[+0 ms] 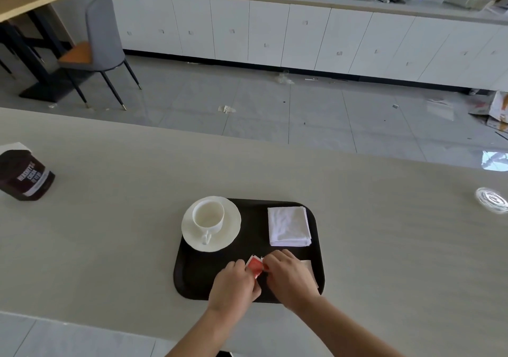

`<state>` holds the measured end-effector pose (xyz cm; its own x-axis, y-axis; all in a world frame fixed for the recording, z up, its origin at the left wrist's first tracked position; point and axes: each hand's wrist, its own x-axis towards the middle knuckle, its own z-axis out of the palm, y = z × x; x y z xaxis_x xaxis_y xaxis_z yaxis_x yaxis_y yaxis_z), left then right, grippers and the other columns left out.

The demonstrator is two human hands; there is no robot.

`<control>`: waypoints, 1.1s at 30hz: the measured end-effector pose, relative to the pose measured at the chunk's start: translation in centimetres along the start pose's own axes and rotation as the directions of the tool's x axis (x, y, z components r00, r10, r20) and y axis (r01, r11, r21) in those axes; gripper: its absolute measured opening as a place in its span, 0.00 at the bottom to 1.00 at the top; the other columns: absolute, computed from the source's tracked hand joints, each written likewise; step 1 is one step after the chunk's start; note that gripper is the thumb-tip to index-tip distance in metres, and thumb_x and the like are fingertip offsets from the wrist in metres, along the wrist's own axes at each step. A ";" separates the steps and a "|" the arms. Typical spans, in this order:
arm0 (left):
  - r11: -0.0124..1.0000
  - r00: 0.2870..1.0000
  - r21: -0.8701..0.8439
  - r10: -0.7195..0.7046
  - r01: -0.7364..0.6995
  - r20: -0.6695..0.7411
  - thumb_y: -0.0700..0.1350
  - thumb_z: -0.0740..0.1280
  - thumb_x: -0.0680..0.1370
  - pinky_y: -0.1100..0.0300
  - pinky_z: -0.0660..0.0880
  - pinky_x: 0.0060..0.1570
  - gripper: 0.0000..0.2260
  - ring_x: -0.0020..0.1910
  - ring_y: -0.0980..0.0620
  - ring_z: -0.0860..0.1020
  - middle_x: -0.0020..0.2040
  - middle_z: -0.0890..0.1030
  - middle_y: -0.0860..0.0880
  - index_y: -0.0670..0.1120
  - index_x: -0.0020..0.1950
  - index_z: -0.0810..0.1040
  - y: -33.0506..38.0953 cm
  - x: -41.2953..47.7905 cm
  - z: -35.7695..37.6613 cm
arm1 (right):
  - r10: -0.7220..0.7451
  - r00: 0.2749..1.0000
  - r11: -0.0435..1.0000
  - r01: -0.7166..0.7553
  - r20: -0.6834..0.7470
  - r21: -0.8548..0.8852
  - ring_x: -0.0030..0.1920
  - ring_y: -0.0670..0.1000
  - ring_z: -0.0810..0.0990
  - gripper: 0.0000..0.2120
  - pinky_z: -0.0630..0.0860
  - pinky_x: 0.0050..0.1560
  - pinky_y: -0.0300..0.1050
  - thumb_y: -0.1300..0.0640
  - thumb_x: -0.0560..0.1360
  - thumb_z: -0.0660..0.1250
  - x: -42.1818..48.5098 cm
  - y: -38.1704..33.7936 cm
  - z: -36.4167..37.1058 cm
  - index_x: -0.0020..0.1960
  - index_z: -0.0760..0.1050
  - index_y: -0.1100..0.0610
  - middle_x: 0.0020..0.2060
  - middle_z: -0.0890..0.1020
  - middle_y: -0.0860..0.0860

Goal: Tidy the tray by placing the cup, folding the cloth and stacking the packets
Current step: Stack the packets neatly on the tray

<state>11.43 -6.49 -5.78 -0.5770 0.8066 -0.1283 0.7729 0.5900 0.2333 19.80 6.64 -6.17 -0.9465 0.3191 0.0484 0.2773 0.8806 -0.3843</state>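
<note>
Pale wood-grain bench [110,246] filled the lower half of the frame, with grey floor tiles, scattered litter and a run of white cabinets [275,35] behind it. At lower centre sat the black tray [192,279]. A white cup [208,216] stood upright on its saucer [231,233] at the tray's upper left, and the white cloth [288,226] lay folded square at its upper right.

Both of the person's hands worked low on the tray. The left hand [233,285] had its fingers [242,264] curled and pinching the left edge of a red packet [255,266]. The right hand [288,277] closed its fingers [270,259] on the packet's right edge. A pale packet [309,268] lay flat just to the right, partly under the right wrist. Whether more packets were hidden beneath the hands could not be told.

With the cup set and the cloth folded, stacking looked to be the step in hand. Doing it well would likely mean squaring the red packet's edges between both hands, laying it flat on the pale one with corners matched, and keeping the wrists low so the cloth was not disturbed.

A dark cocoa tin [24,176] stood at the far left of the bench, and a grey chair [101,40] at upper left.
</note>
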 end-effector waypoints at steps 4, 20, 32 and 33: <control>0.839 0.946 -0.470 -0.322 0.275 -0.020 0.44 0.71 0.72 0.63 0.69 0.25 0.08 0.25 0.54 0.72 0.27 0.75 0.52 0.47 0.33 0.77 -0.3 -0.6 -0.7 | 0.213 0.961 0.962 -0.176 -0.176 0.208 0.37 0.48 0.79 0.09 0.74 0.34 0.38 0.65 0.71 0.69 0.3 0.4 -0.8 0.46 0.82 0.54 0.41 0.81 0.46; 0.877 0.923 -0.315 -0.384 0.363 -0.006 0.51 0.67 0.77 0.65 0.69 0.35 0.11 0.38 0.58 0.73 0.45 0.73 0.54 0.51 0.58 0.79 -0.6 0.1 0.9 | 0.358 0.917 0.843 -0.399 0.177 0.360 0.40 0.42 0.79 0.07 0.70 0.37 0.27 0.56 0.76 0.68 1.7 0.5 -1.0 0.51 0.84 0.48 0.42 0.81 0.41; 0.724 0.876 -0.530 -0.475 0.442 0.083 0.50 0.69 0.76 0.64 0.75 0.49 0.13 0.49 0.57 0.81 0.50 0.85 0.52 0.47 0.59 0.81 -0.5 0.4 1.0 | 0.360 0.916 0.908 -0.388 0.179 0.158 0.53 0.50 0.80 0.15 0.73 0.51 0.37 0.60 0.74 0.71 2.4 -0.3 0.4 0.60 0.79 0.54 0.54 0.82 0.51; 0.732 0.879 -0.519 -0.469 0.441 0.086 0.50 0.69 0.76 0.64 0.75 0.48 0.13 0.48 0.57 0.81 0.49 0.85 0.52 0.48 0.58 0.82 -0.4 0.5 1.1 | 0.359 0.915 0.907 -0.388 0.182 0.164 0.53 0.50 0.80 0.15 0.73 0.51 0.37 0.59 0.74 0.72 2.5 -0.4 0.5 0.60 0.79 0.54 0.54 0.82 0.50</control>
<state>11.14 -6.32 -7.05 -0.8471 0.4353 -0.3049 0.1741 0.7693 0.6147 17.24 6.95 -6.38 -0.7969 0.5444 -0.2618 0.5919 0.6172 -0.5183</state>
